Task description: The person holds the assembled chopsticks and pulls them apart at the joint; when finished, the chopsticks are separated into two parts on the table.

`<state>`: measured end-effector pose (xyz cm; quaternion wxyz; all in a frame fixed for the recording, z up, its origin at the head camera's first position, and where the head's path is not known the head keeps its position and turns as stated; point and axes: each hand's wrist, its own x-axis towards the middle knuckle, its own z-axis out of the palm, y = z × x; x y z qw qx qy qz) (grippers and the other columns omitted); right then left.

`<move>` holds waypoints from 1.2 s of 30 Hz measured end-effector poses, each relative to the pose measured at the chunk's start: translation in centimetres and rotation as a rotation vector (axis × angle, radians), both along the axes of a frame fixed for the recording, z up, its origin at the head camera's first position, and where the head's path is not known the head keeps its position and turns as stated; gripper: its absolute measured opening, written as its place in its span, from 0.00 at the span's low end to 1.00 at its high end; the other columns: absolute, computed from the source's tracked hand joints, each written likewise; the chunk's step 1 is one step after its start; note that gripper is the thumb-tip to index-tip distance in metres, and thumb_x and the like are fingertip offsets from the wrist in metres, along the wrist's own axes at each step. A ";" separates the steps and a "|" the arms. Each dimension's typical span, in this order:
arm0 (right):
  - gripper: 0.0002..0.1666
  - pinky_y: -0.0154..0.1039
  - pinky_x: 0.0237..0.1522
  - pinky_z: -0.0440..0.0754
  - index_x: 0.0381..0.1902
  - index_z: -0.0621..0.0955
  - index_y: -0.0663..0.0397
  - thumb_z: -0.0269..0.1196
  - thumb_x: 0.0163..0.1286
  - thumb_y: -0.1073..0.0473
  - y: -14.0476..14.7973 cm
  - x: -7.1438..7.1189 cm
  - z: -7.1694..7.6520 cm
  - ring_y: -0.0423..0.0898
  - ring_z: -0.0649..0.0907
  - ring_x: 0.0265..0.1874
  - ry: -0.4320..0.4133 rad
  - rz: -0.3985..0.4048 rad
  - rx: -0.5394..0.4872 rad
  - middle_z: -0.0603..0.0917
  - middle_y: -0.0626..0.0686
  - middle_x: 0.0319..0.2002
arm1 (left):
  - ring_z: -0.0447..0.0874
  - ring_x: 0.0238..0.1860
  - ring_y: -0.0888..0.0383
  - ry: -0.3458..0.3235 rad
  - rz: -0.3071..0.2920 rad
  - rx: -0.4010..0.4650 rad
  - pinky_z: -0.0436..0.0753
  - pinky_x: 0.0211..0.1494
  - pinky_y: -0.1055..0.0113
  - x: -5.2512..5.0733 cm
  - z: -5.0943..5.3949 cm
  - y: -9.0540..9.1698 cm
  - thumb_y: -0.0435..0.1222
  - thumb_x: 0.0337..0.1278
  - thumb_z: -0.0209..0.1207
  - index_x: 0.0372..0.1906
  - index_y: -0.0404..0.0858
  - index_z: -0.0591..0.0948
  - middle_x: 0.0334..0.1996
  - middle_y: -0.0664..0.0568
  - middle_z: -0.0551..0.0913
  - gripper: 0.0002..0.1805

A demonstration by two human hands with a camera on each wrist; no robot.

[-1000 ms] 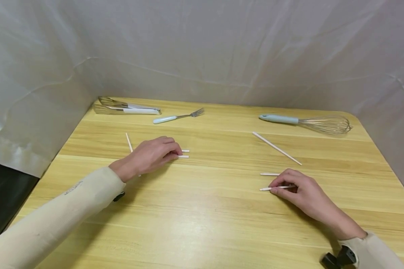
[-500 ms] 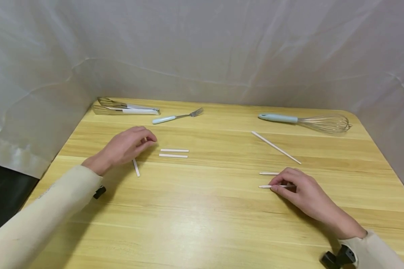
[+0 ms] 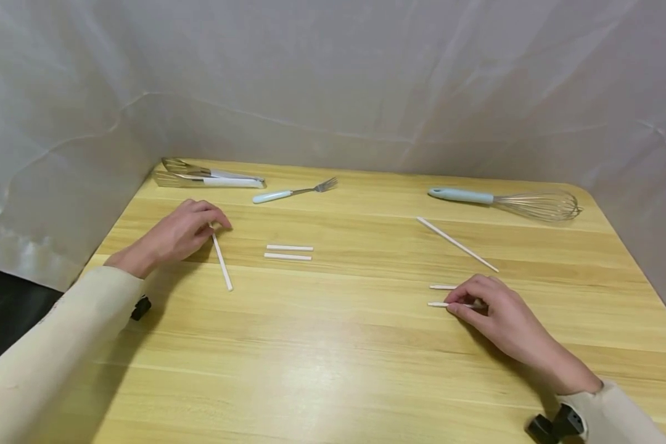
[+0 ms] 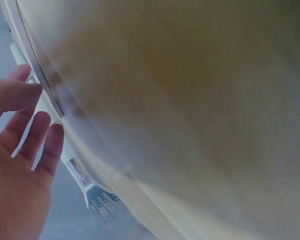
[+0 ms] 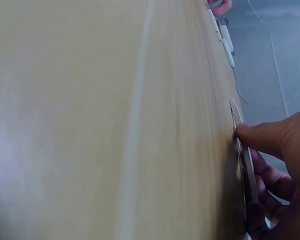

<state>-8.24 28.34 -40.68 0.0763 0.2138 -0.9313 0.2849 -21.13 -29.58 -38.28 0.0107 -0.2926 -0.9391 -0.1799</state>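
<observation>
My left hand [image 3: 174, 237] hovers at the upper end of a slanted white stick [image 3: 222, 264], its thumb and fingers apart. In the left wrist view that hand [image 4: 22, 145] has its fingers spread and grips nothing. To its right, two short white sticks [image 3: 290, 248] [image 3: 287, 256] lie side by side. My right hand [image 3: 496, 308] pinches a white stick [image 3: 437, 304] lying crosswise, and a second one [image 3: 441, 287] runs just beyond it, partly hidden by the fingers. The right wrist view shows the thumb of the hand [image 5: 285, 165] against a stick [image 5: 250, 175].
Along the back of the wooden table [image 3: 333, 382] lie metal tongs [image 3: 233, 182], a fork [image 3: 272, 197] and a whisk [image 3: 460, 195]. A longer white stick [image 3: 457, 245] slants beyond my right hand. A pale curtain [image 3: 333, 80] stands behind the table.
My left hand has let go of the two short sticks and moved left to the slanted stick. The stick in my right hand has shifted slightly away, closer to the one beyond it.
</observation>
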 end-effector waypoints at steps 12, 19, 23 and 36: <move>0.16 0.22 0.43 0.76 0.39 0.90 0.35 0.79 0.65 0.66 0.0 0.0 -0.1 0.29 0.80 0.39 0.001 -0.015 -0.013 0.85 0.37 0.39 | 0.82 0.59 0.41 -0.052 -0.074 0.007 0.77 0.64 0.42 0.0 0.3 -1.5 0.25 0.73 0.66 0.45 0.43 0.89 0.53 0.44 0.89 0.09; 0.14 0.24 0.40 0.76 0.40 0.90 0.36 0.79 0.66 0.64 -0.1 0.0 -0.1 0.29 0.79 0.37 -0.003 -0.034 -0.005 0.85 0.37 0.39 | 0.82 0.57 0.48 -0.160 -0.058 -0.001 0.79 0.62 0.46 0.2 0.7 -2.2 0.26 0.74 0.65 0.48 0.46 0.89 0.54 0.49 0.87 0.12; 0.14 0.24 0.39 0.75 0.40 0.90 0.36 0.79 0.66 0.64 -0.1 0.0 -0.1 0.29 0.79 0.37 -0.010 -0.036 -0.008 0.85 0.37 0.39 | 0.78 0.56 0.51 -0.218 -0.039 -0.012 0.75 0.61 0.50 0.4 0.8 -2.3 0.31 0.73 0.69 0.47 0.51 0.89 0.53 0.52 0.87 0.09; 0.15 0.24 0.40 0.74 0.40 0.91 0.36 0.79 0.66 0.65 -0.1 -0.1 -0.2 0.29 0.79 0.37 0.012 -0.033 -0.010 0.85 0.37 0.38 | 0.74 0.46 0.59 -0.314 -0.099 0.097 0.75 0.52 0.65 2.5 0.5 -1.1 0.35 0.72 0.70 0.41 0.54 0.87 0.44 0.61 0.84 0.07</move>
